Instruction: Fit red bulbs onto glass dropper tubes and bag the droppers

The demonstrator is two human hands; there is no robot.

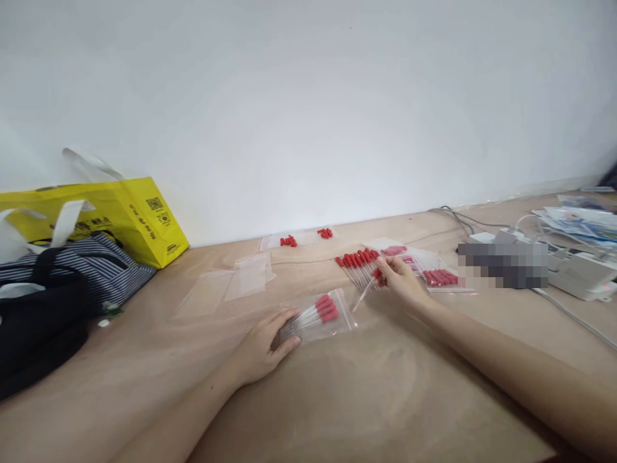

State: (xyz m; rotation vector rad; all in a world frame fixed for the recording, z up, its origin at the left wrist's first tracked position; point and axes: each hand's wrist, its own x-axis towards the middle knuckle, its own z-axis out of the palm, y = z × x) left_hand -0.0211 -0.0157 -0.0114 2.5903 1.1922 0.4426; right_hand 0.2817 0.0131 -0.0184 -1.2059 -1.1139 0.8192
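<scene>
My right hand point(396, 280) pinches a glass dropper by its red rubber bulb point(376, 273), and the dropper's thin tip point(359, 304) slants down to the left, close to the bag's mouth. Lying on the table, a clear zip bag point(344, 319) contains several red-bulbed droppers point(326, 308). The fingers and thumb of my left hand point(266, 344) hold this bag at its left end. Just behind my right hand, a row of loose droppers point(354, 260) lies with bulbs pointing away from me. Filled bags point(441, 278) are piled to the right of that hand.
Flat clear bags point(248, 276) lie left of centre. More red bulbs point(289, 242) rest on a bag near the wall. A yellow bag point(144, 222) and a striped bag point(108, 267) stand left. Cables, a white adapter point(585, 275) and packets point(578, 222) occupy the right.
</scene>
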